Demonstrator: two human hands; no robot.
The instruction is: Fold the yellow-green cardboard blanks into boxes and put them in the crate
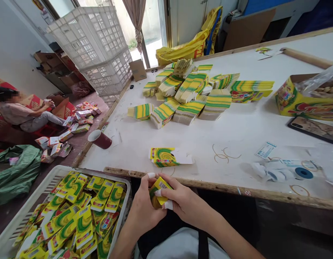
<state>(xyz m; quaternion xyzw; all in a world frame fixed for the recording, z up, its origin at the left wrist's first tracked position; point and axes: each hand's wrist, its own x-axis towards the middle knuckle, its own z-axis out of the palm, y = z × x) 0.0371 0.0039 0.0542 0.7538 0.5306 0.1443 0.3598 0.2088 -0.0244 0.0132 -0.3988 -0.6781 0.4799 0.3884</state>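
Between my two hands, in front of the table edge, is a small yellow and green carton (pixel 161 190). My left hand (pixel 148 207) wraps round its left side, white tape on a fingertip. My right hand (pixel 184 201) grips its right side, with white coverings on the fingertips. The carton's lower part is hidden by my fingers. Just beyond, an open carton (pixel 165 157) lies on the table with its white flaps out to the right. To the left stands a white plastic basket (pixel 125 180) heaped with closed cartons (pixel 84 221) of the same print.
Stacks of flat cartons (pixel 192 88) lie across the table (pixel 123 140). A dark red cup (pixel 100 139) lies tipped at its left edge. On the right are a phone (pixel 315 128), a tape roll (pixel 303 173) and a display box (pixel 309 104). A person (pixel 28 111) sits far left.
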